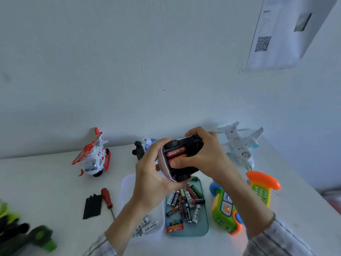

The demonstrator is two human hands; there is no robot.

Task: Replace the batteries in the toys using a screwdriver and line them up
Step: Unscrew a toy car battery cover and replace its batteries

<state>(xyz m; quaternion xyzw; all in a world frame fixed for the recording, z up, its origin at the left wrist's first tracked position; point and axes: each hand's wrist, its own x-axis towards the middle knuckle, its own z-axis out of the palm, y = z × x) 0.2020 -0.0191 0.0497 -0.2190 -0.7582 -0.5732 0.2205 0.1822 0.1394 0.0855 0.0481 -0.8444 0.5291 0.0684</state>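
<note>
Both hands' fingers curl round an upturned toy [181, 159] held above the surface [55, 185]: left hand [153, 172] cradling it, right hand [204, 156] thumbing a red battery [175, 152] in its open compartment. Screwdriver [108, 200] and black cover [92, 206] lie left; loose batteries fill a tray [204, 226] below.

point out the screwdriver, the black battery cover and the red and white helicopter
screwdriver [106, 197]: head view, on its red handle
black battery cover [92, 206]: head view, middle of the flat panel
red and white helicopter [92, 157]: head view, on its white body
</note>
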